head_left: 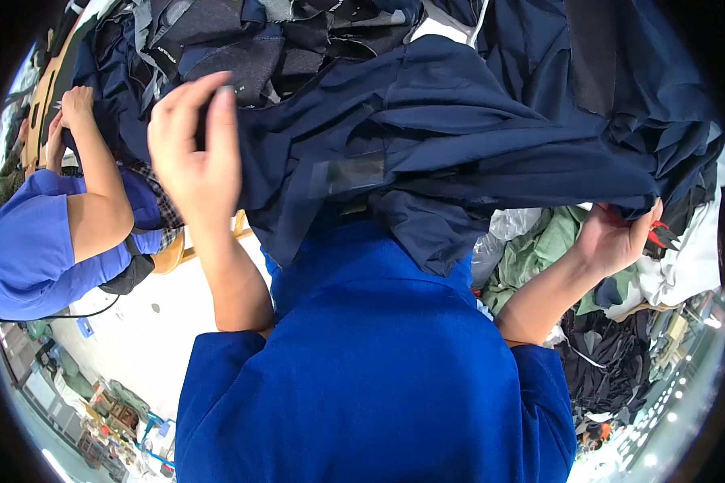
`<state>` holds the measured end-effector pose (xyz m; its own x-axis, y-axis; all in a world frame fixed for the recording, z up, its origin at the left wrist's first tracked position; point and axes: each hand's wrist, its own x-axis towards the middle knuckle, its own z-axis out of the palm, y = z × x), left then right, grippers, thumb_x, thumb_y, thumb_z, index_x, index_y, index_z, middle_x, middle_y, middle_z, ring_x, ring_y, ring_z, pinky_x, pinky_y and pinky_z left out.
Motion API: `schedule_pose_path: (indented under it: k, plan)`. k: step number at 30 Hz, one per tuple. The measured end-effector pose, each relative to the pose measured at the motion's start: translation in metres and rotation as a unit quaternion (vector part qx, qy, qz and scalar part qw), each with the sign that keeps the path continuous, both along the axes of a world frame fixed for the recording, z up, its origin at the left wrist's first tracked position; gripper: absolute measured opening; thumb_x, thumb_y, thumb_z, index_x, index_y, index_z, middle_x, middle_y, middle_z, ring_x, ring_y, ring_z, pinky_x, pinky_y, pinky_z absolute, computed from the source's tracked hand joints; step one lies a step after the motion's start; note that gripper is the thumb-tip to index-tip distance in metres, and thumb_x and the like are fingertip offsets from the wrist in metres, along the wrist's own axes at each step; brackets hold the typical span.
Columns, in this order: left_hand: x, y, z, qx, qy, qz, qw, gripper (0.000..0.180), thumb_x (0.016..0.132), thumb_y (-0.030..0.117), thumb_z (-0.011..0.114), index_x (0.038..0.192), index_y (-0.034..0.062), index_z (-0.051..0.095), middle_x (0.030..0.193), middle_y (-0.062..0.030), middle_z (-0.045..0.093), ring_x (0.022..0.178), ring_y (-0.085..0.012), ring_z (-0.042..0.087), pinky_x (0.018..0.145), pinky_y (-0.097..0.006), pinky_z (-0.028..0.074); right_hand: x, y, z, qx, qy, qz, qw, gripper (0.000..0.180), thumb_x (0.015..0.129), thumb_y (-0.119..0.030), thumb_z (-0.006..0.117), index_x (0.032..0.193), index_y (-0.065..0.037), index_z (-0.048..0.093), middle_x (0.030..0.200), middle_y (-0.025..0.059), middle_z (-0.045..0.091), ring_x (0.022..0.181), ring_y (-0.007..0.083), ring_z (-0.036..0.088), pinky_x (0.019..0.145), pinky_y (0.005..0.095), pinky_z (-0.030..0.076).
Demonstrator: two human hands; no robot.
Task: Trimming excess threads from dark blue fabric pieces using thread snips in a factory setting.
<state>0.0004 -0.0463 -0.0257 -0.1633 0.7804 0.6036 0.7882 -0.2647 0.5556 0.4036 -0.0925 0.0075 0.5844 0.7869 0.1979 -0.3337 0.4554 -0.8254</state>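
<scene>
A large dark navy garment point(451, 121) lies spread and creased in front of me, its near edge hanging over my lap. Raised above its left part, my left hand point(197, 149) is open, thumb and fingers apart, slightly blurred and holding nothing. At the garment's right end, my right hand point(612, 240) is closed beside the hem. A small red tool with dark pointed tips, which looks like thread snips point(660, 235), sticks out of that hand. Whether its fingers also pinch the cloth is partly hidden. A darker rectangular patch point(354, 173) shows on the garment's middle.
Dark cut fabric pieces point(258, 56) are heaped at the far side. To my left, a co-worker in a blue shirt point(36, 233) works at the table. Green cloth point(540, 249), clear plastic point(499, 233) and a dark scrap pile point(608, 362) lie to my right.
</scene>
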Motion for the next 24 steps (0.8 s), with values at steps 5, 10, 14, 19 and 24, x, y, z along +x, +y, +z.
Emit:
schedule_pose_path:
  k: [5, 10, 14, 19, 24]
  plan:
    - [0.062, -0.021, 0.004, -0.196, -0.080, -0.437, 0.874, 0.024, 0.066, 0.016, 0.075, 0.089, 0.0100, 0.067, 0.095, -0.0065, 0.064, 0.089, -0.0249, 0.059, 0.078, -0.035, 0.047, -0.008, 0.022, 0.001, -0.013, -0.058, 0.066, 0.996, 0.005, 0.088, -0.011, 0.057, 0.086, -0.012, 0.053, 0.092, 0.0029, 0.058, 0.088, 0.0194, 0.055, 0.079, 0.0395, 0.045]
    - [0.087, -0.030, -0.036, -0.195, 0.102, -0.501, 0.837, 0.025, 0.073, 0.020, 0.067, 0.094, 0.0104, 0.059, 0.106, -0.0086, 0.059, 0.097, -0.0272, 0.057, 0.081, -0.035, 0.046, -0.034, 0.028, 0.006, -0.126, -0.176, 0.016, 0.976, 0.016, 0.088, -0.011, 0.061, 0.078, -0.010, 0.048, 0.076, -0.0015, 0.050, 0.073, 0.0074, 0.051, 0.067, 0.0281, 0.048]
    - [0.079, -0.019, -0.027, -0.301, -0.222, -0.437, 0.818, 0.013, 0.089, 0.018, 0.055, 0.091, 0.0050, 0.053, 0.080, -0.0074, 0.052, 0.073, -0.0170, 0.056, 0.064, -0.028, 0.043, -0.033, 0.023, -0.009, -0.165, -0.302, -0.064, 0.937, 0.022, 0.088, -0.012, 0.061, 0.076, -0.009, 0.043, 0.073, -0.0044, 0.043, 0.067, 0.0020, 0.043, 0.059, 0.0199, 0.047]
    - [0.060, 0.006, -0.027, -0.233, -0.660, -0.177, 0.691, 0.034, 0.092, 0.023, 0.055, 0.117, 0.0007, 0.053, 0.108, -0.0020, 0.059, 0.097, -0.0103, 0.056, 0.086, -0.023, 0.043, -0.013, 0.019, -0.024, -0.264, -0.354, -0.083, 0.893, 0.018, 0.091, -0.017, 0.056, 0.081, -0.006, 0.046, 0.092, 0.0057, 0.058, 0.079, 0.0086, 0.055, 0.072, 0.0254, 0.051]
    - [0.051, 0.017, -0.011, -0.202, -0.711, -0.168, 0.653, 0.031, 0.093, 0.023, 0.052, 0.116, 0.0029, 0.055, 0.109, -0.0049, 0.060, 0.097, -0.0131, 0.057, 0.086, -0.027, 0.045, -0.032, 0.012, -0.024, -0.191, -0.339, -0.013, 0.921, 0.019, 0.095, -0.021, 0.049, 0.085, -0.005, 0.047, 0.119, 0.0198, 0.056, 0.091, 0.0170, 0.061, 0.076, 0.0297, 0.051]
